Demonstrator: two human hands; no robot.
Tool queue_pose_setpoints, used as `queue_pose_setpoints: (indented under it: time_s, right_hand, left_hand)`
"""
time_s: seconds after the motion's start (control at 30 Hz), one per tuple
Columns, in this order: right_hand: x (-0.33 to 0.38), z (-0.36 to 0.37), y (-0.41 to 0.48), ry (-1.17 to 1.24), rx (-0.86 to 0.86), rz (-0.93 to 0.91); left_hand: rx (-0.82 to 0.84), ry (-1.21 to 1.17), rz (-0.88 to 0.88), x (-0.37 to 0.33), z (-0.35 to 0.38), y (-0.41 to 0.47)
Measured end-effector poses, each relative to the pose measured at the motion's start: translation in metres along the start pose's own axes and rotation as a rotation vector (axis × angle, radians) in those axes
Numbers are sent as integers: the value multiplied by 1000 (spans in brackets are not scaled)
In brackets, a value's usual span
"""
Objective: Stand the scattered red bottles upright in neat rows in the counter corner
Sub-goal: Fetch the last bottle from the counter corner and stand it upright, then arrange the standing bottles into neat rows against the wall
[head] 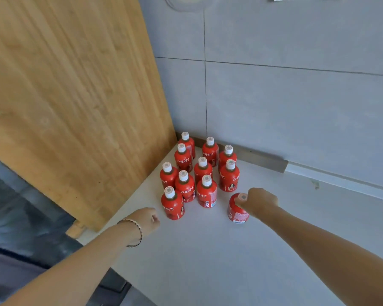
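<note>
Gripping a red bottle (238, 209) by its cap, right hand (260, 200) grip closed, left hand (147, 218) fisted empty, open counter (208, 261) nearside.

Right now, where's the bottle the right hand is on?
In the head view, the held bottle stands upright on the white counter, under the right hand, apart from the cluster, just right of the front-row bottle.

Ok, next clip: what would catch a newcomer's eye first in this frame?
The cluster of red bottles with white caps, standing upright in rows in the counter corner where the wooden panel meets the grey tiled wall. Next, the right hand gripping the top of one more bottle beside the group, while the left hand, loosely closed and empty, hovers near the front-left bottle.
</note>
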State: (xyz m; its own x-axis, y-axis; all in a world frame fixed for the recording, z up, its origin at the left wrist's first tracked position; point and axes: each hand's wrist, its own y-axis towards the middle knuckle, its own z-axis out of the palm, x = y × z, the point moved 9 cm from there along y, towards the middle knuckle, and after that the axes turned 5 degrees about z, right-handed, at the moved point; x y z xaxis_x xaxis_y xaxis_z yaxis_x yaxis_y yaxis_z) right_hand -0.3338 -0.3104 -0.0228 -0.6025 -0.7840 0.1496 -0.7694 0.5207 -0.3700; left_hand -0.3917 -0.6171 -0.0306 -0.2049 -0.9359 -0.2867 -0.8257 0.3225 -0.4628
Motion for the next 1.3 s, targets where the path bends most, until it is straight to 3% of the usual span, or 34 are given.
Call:
queue_pose_setpoints:
  time_s: [0.17, 0.27, 0.37, 0.63, 0.8, 0.93, 1.13, 1.3]
  right_hand:
    - [21, 16, 27, 89, 110, 23]
    - [29, 11, 29, -13, 163, -5]
    - [41, -15, 40, -98, 110, -51]
    - [119, -74, 103, 48, -47, -66]
    - [142, -74, 143, 205, -81, 93]
    - [155, -56, 175, 281, -53, 158]
    - [164, -27, 218, 247, 5, 235]
    - [172, -28, 239, 327, -63, 228]
  left_hand:
    - [-158, -133, -60, 15, -47, 41]
    - [-176, -132, -55, 14, -66, 60]
    - [-191, -119, -9, 7, -90, 86]
    - [-191, -36, 149, -21, -150, 206]
    - [-112, 20, 291, -54, -148, 277]
    - [-67, -41, 308, -67, -132, 310]
    - [-101, -99, 329, -73, -119, 344]
    - [-220, -254, 342, -71, -131, 362]
